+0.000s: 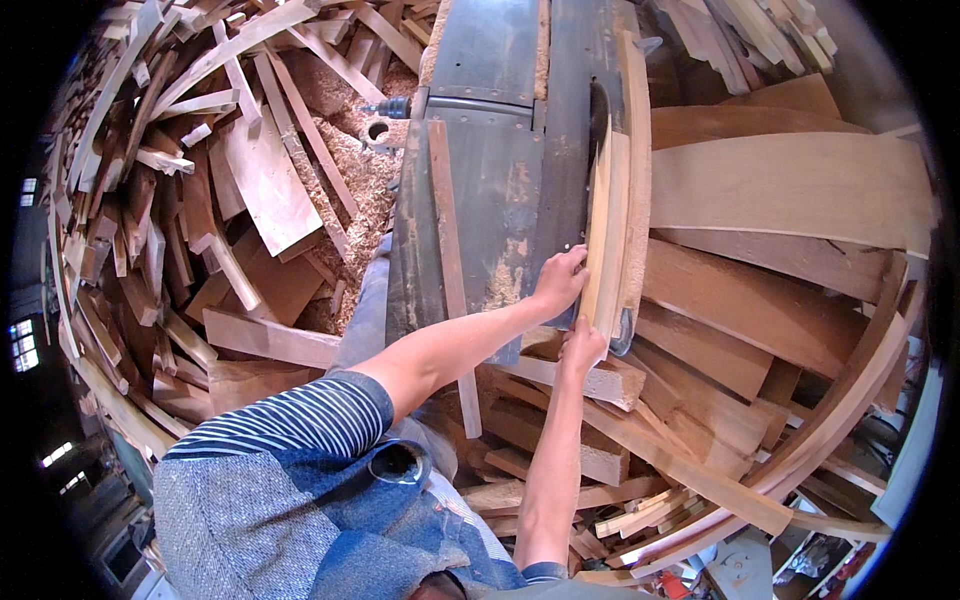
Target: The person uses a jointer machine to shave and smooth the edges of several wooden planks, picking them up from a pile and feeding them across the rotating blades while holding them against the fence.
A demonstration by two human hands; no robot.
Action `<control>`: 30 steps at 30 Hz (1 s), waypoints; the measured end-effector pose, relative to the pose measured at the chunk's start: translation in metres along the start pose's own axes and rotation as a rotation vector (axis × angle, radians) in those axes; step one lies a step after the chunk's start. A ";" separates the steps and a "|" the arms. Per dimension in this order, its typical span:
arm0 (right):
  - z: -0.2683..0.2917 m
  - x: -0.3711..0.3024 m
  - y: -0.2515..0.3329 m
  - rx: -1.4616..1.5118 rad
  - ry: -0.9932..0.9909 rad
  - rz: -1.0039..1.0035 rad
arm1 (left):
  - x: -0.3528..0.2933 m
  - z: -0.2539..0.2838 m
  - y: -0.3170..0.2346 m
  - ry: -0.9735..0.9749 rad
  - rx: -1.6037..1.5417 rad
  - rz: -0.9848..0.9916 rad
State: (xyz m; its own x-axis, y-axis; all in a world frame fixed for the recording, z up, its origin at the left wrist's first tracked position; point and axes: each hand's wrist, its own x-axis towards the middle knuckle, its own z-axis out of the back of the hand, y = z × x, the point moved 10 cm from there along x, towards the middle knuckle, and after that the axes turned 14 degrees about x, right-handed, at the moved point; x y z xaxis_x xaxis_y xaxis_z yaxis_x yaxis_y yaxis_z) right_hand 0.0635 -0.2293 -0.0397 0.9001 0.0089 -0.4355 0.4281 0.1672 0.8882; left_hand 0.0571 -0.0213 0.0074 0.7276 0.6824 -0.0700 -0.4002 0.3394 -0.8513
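Note:
A long, light wooden strip [604, 230] lies lengthwise on the grey metal machine table [480, 190], along a wooden fence [635, 180] on its right. My left hand [562, 282] presses the strip's left side with curled fingers. Closer to me, my right hand [582, 348] is closed around the near end of the strip. Beyond both hands, a dark curved edge, perhaps a saw blade [599, 105], shows beside the strip's far part. A thin loose wooden slat [452, 250] lies on the left of the table, its near end sticking out past the edge.
Offcuts [190, 200] and sawdust [365, 190] are heaped left of the machine. Wide boards [790, 185] are stacked on the right, and more planks [690, 470] lie below my right hand. A dark metal shaft [390, 107] juts from the table's left side.

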 end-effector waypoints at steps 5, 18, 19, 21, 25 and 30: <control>-0.010 -0.003 0.012 0.042 0.006 -0.060 | 0.009 0.003 0.001 -0.012 -0.016 0.006; -0.029 0.003 0.033 0.003 0.013 -0.104 | 0.030 0.008 0.001 -0.045 -0.021 -0.008; -0.032 0.004 0.034 0.025 0.023 -0.112 | 0.032 0.010 0.001 -0.052 -0.014 -0.006; -0.034 0.006 0.035 0.025 0.005 -0.114 | 0.034 0.012 0.000 -0.055 -0.003 -0.002; -0.033 0.015 0.031 -0.019 0.010 -0.068 | 0.039 0.012 -0.004 -0.047 0.010 -0.002; -0.045 0.013 0.040 0.020 0.025 -0.124 | 0.047 0.018 -0.004 -0.061 0.002 -0.006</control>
State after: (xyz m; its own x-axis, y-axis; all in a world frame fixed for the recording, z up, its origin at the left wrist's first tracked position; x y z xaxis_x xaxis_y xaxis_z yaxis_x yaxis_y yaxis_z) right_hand 0.0890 -0.1786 -0.0165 0.8381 0.0138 -0.5453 0.5375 0.1492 0.8300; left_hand 0.0830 0.0215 0.0165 0.6946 0.7187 -0.0329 -0.3973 0.3451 -0.8503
